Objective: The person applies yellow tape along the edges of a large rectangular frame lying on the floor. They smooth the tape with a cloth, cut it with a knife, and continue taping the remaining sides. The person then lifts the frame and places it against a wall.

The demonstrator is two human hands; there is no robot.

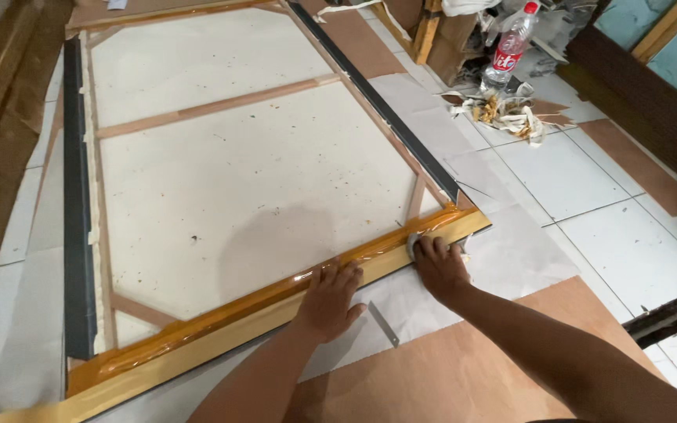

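glossy amber tape (276,294), bare wooden frame (221,102), matt canvas back (237,188)

Two bare forearms, no sleeves in view — left hand (329,301), right hand (439,266), no rings or watch.

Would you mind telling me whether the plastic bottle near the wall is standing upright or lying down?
Upright, leaning slightly. The plastic bottle stands on its base among crumpled paper scraps, red cap at the top.

frame (221,329): top and lower-left corners running off picture | bottle (508,48): base hiding behind paper scraps (503,112) | right hand (440,266): covering small roll
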